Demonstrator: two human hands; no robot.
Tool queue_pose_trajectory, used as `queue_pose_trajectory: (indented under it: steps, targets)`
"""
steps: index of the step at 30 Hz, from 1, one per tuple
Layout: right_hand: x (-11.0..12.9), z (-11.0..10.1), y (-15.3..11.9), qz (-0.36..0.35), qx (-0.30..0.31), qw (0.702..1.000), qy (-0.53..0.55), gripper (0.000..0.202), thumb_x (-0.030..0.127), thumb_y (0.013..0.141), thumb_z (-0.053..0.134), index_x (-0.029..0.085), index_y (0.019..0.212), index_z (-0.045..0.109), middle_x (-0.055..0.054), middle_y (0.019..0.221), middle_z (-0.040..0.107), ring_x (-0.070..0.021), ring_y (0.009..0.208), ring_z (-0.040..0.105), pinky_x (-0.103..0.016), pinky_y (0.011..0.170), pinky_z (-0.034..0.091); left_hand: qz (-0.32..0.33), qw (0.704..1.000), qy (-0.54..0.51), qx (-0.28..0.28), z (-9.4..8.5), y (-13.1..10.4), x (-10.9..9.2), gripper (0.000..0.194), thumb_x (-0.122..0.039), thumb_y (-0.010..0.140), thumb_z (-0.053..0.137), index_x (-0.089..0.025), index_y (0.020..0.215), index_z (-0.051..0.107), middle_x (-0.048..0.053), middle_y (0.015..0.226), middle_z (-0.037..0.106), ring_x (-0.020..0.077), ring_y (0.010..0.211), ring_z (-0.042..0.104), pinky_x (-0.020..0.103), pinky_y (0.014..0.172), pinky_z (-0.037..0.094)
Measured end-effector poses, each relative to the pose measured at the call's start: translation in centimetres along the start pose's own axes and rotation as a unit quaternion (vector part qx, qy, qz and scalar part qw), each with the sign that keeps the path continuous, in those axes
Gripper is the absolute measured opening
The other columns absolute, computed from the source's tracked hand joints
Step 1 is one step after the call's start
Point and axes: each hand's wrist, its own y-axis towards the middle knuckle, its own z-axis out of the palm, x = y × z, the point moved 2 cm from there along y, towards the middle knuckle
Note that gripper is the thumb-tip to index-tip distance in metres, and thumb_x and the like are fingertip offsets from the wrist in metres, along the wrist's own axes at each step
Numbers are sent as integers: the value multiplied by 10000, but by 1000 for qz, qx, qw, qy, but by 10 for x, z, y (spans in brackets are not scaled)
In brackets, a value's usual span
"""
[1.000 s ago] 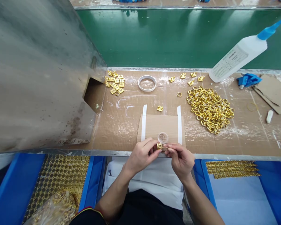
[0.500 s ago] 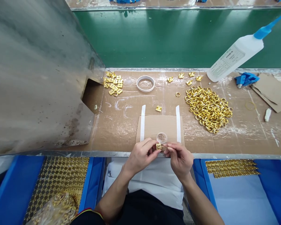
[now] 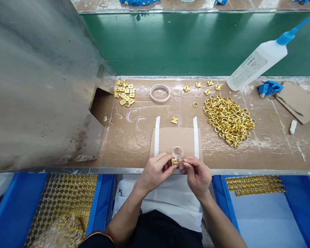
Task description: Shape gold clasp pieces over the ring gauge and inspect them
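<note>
Near the bench's front edge, my left hand [image 3: 156,172] pinches a small gold square piece [image 3: 174,161] between its fingertips. My right hand [image 3: 198,175] is closed on a thin stick [image 3: 181,162], whose tip meets the gold piece. Just behind the fingers, a small clear round dish [image 3: 178,152] rests on a cardboard pad [image 3: 175,137] held by two white tape strips. Another gold square piece [image 3: 174,120] lies behind the pad. To the right is a heap of gold rings [image 3: 228,119].
A metal housing [image 3: 46,86] stands at the left. Gold squares [image 3: 124,92], a white tape ring [image 3: 160,93] and a tilted bottle [image 3: 257,63] are towards the back. Blue bins [image 3: 100,203] holding gold parts sit below the bench's front edge.
The view has shifted very slightly. Both hands keep nearly the same place, with the gold piece and the stick still held.
</note>
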Motion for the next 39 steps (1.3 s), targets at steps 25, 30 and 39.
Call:
queue_pose_trajectory:
  steps: [25,30,39]
  targets:
    - [11,1,8,12,-135,989,-68,215,318,963,644,202,1143,664,-79,1038,625,-139,737,636,-244,601,570,92,990,-49,-99,-7,-13,-2,234,-265,982,597,-116,1128,703,28,746,641,107,583,562,197,534,485]
    - [52,0,-17,135,22,991,2,312,436,1021,525,188,893,664,5,654,567,-138,581,565,-229,530,483,108,982,-38,-154,-15,-38,-17,277,-321,979,625,-145,1175,710,48,783,685,123,630,604,222,588,525]
    - [82,31,-33,283,299,895,174,532,692,894,611,187,732,559,44,542,458,-89,486,373,-214,474,316,102,959,-91,-247,-21,-94,-43,346,-381,942,681,-179,1216,742,143,1007,790,226,896,725,325,800,586]
